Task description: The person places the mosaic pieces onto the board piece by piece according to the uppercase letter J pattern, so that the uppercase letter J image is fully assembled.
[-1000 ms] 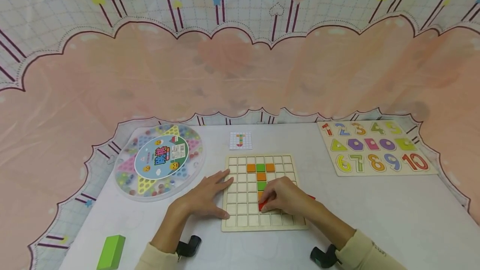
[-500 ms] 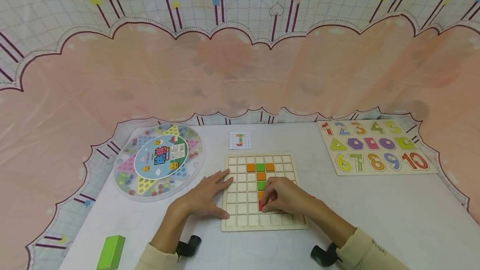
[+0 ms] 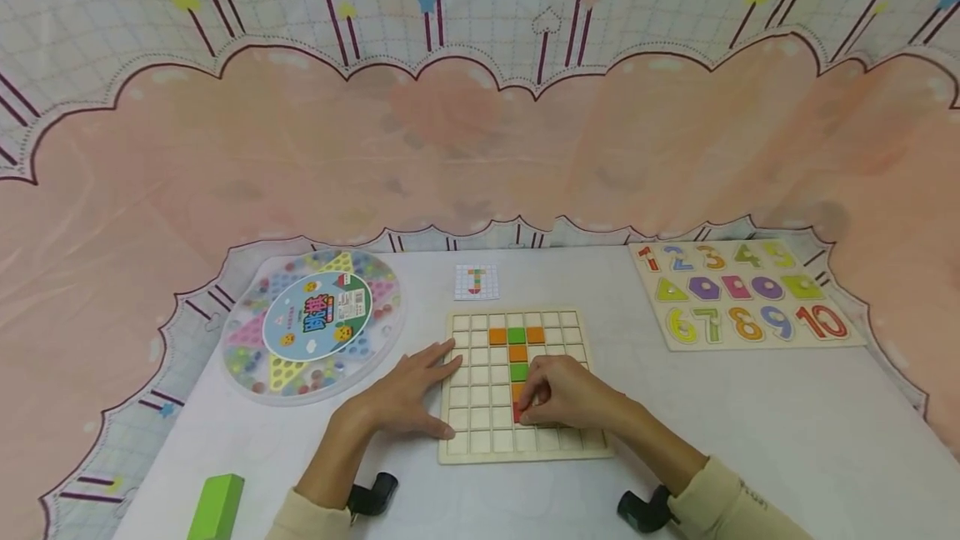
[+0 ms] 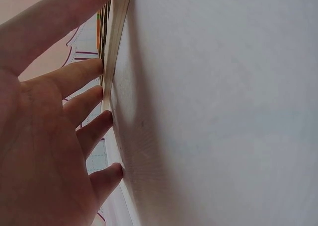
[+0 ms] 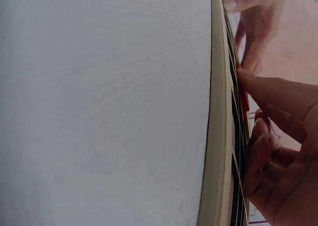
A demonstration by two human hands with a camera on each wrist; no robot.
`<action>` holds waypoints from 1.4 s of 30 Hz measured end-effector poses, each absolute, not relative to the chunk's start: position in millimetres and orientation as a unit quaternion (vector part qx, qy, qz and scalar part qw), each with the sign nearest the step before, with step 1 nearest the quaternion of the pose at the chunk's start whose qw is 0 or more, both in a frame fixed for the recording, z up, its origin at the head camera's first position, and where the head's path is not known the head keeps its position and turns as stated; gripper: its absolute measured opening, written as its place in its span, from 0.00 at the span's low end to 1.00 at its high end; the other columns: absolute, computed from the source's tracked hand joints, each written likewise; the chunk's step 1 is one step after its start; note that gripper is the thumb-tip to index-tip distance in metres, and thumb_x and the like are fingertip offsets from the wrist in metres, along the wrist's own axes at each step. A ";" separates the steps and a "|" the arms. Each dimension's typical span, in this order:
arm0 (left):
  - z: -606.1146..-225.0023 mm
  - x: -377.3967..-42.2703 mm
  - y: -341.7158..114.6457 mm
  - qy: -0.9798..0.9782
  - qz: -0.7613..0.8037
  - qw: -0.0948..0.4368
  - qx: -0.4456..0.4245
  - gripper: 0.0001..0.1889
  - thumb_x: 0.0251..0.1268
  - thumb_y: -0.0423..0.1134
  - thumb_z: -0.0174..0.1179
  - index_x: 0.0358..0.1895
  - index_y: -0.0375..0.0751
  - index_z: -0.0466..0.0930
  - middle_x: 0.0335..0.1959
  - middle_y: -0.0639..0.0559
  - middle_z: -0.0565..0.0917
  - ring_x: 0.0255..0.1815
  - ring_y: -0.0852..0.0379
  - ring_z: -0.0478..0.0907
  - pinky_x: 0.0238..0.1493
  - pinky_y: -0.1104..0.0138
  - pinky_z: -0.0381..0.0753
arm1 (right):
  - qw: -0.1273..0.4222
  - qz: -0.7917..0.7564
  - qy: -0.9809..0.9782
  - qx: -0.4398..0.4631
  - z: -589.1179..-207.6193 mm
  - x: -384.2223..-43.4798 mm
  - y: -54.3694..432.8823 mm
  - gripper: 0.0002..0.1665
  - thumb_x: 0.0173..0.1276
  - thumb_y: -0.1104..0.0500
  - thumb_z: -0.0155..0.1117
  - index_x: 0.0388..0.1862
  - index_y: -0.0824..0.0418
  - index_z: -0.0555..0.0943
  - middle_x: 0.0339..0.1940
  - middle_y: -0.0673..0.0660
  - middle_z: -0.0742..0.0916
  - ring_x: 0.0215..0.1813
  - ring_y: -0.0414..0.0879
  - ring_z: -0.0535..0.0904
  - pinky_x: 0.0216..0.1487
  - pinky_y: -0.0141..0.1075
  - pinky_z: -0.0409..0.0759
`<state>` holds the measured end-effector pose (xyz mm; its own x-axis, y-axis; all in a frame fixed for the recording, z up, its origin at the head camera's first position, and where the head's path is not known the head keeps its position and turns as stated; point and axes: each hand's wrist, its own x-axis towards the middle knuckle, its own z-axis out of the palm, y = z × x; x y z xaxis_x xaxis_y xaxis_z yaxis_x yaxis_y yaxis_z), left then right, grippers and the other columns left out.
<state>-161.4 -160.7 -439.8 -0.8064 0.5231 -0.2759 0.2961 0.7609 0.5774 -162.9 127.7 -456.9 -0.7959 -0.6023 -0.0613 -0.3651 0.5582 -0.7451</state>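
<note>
A wooden grid board lies in front of me on the table. Orange tiles and green tiles fill a short row near its top and a column running down from it. At the foot of that column my right hand pinches a red tile between thumb and fingers, partly covering it. In the right wrist view the thumb tip meets the end of the red tile, low over the board. My left hand is spread, its fingertips and thumb resting along the board's left edge.
A small pattern card lies beyond the board. To the left are a round Chinese checkers box and a green block. A number and shape puzzle board sits at the back right.
The red tile now lies flatter in its square under my right fingers. A bit of red by my right wrist has gone from sight. My left hand stays on the board's edge.
</note>
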 end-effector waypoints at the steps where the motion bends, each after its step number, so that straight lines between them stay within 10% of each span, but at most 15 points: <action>1: -439.5 -161.5 -161.0 0.913 0.263 0.216 0.223 0.53 0.48 0.49 0.79 0.78 0.39 0.63 0.85 0.43 0.52 0.86 0.38 0.46 0.84 0.37 0.42 | 0.157 -0.379 0.868 -0.279 -456.8 -162.5 127.5 0.05 0.56 0.57 0.82 0.28 0.52 0.90 0.30 0.45 0.83 0.30 0.31 0.74 0.31 0.23 0.77; 23: -438.2 -163.6 -164.2 0.909 0.265 0.223 0.231 0.55 0.46 0.50 0.80 0.79 0.39 0.61 0.86 0.43 0.50 0.87 0.37 0.44 0.84 0.36 0.41 | 0.118 -0.391 0.893 -0.189 -428.4 -172.4 195.6 0.22 0.65 0.51 0.74 0.56 0.55 0.85 0.52 0.57 0.85 0.50 0.48 0.77 0.41 0.28 0.79; 32: -438.4 -162.2 -164.4 0.909 0.271 0.222 0.226 0.55 0.45 0.49 0.81 0.78 0.39 0.62 0.86 0.43 0.51 0.86 0.36 0.45 0.84 0.36 0.40 | 0.092 -0.394 0.904 -0.136 -430.2 -167.8 231.6 0.34 0.62 0.50 0.77 0.66 0.54 0.79 0.67 0.57 0.80 0.66 0.57 0.75 0.62 0.52 0.83; 42: -441.8 -160.3 -162.7 0.911 0.266 0.221 0.224 0.54 0.45 0.50 0.81 0.78 0.41 0.63 0.86 0.44 0.51 0.87 0.38 0.45 0.84 0.36 0.41 | 0.142 -0.362 0.907 -0.160 -451.0 -162.2 245.0 0.39 0.55 0.51 0.81 0.66 0.50 0.78 0.63 0.49 0.85 0.65 0.51 0.78 0.62 0.38 0.81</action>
<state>-160.3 -162.7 -441.8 -0.8018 0.5255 -0.2846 0.2904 0.7588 0.5830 -162.2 245.0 -451.0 -0.9087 -0.3929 -0.1410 -0.1878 0.6865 -0.7025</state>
